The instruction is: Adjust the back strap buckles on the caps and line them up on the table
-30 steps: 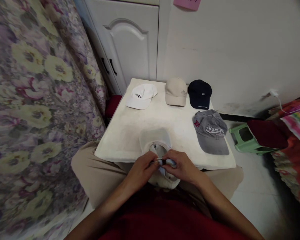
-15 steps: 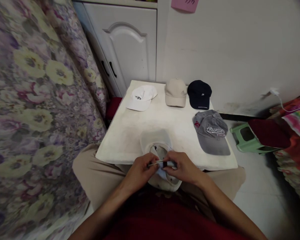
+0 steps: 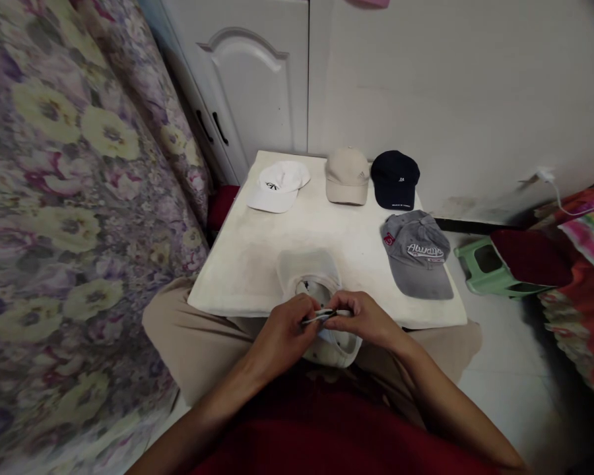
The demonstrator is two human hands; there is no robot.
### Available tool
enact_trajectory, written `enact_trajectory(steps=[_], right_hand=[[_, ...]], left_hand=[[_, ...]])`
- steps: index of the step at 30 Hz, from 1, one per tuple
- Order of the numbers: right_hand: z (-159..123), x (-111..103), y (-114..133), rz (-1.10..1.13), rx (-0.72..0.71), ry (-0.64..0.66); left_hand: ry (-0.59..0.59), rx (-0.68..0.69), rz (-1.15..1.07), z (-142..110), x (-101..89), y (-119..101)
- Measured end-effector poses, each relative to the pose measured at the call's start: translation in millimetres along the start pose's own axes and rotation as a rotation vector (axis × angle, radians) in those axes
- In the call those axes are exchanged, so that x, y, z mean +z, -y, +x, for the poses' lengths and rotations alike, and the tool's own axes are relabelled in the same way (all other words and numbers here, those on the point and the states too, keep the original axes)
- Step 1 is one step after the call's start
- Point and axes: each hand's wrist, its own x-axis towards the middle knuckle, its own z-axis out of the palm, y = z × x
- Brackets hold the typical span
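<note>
A pale cap (image 3: 311, 267) rests at the table's near edge and over my lap, its brim away from me and its hollow facing up. My left hand (image 3: 293, 324) is closed on one end of the cap's back strap (image 3: 317, 317). Pinched in my right hand (image 3: 363, 316) is the strap's other end, with a small dark piece, perhaps a buckle, between the hands. Whether the two ends are joined I cannot tell. My fingers hide part of the strap.
On the cream-covered table (image 3: 247, 264) lie a white cap (image 3: 280, 187), a beige cap (image 3: 347, 177), a navy cap (image 3: 395, 180) and a grey cap (image 3: 418, 255). A floral curtain (image 3: 79, 231) hangs at left. A green stool (image 3: 495, 270) stands at right.
The view has tipped down slightly, so the table and caps sit a little higher. My right hand has turned somewhat, and the strap ends now overlap at a different angle.
</note>
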Motion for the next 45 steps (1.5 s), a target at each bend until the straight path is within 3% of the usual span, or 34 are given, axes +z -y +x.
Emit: enact_trajectory(steps=[10,20,29,35,45], right_hand=[[-3.1,3.1,2.7,-0.053,-0.073,-0.056],[0.7,-2.6,1.4,0.105,0.025,0.016],[2.5,-3.1,-1.7,0.122,0.041,-0.075],[2.1,-6.9,-7.5,0.149,0.040,-0.063],[3.7,-6.3,-8.9,0.124,0.000,-0.075]], left_hand=[[0.019,0.034,-0.034,-1.4,3.6,-2.8],[0.040,-0.095,-0.074,3.9,-9.8,3.6],[0.039,-0.179,-0.100,8.3,-17.7,14.1],[-0.041,-0.136,-0.168,3.4,-22.0,15.6],[-0.010,-0.108,-0.192,7.9,-15.7,19.9]])
